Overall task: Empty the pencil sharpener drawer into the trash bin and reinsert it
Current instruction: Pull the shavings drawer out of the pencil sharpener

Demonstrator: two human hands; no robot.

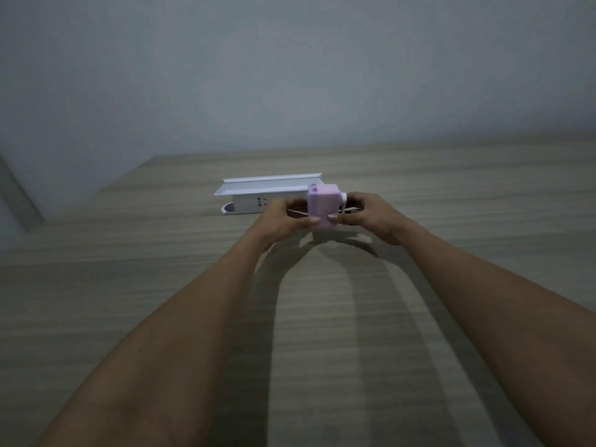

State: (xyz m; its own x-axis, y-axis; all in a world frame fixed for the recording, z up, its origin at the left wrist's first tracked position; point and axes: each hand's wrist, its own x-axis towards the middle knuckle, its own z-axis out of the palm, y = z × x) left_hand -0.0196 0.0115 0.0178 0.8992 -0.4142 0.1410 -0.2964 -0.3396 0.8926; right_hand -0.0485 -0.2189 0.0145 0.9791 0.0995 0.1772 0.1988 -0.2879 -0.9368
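Head view — looks forward and down, table near.

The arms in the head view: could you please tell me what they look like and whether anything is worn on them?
Both arms are bare as far as the frame shows: no sleeves, watch, bracelet or gloves. The left hand and right hand show no rings, though blur hides fine detail on the fingers. A small dark spot marks the left forearm.

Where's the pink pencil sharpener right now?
Mid-frame in the head view, the pencil sharpener sits between the left hand and right hand, before a white box.
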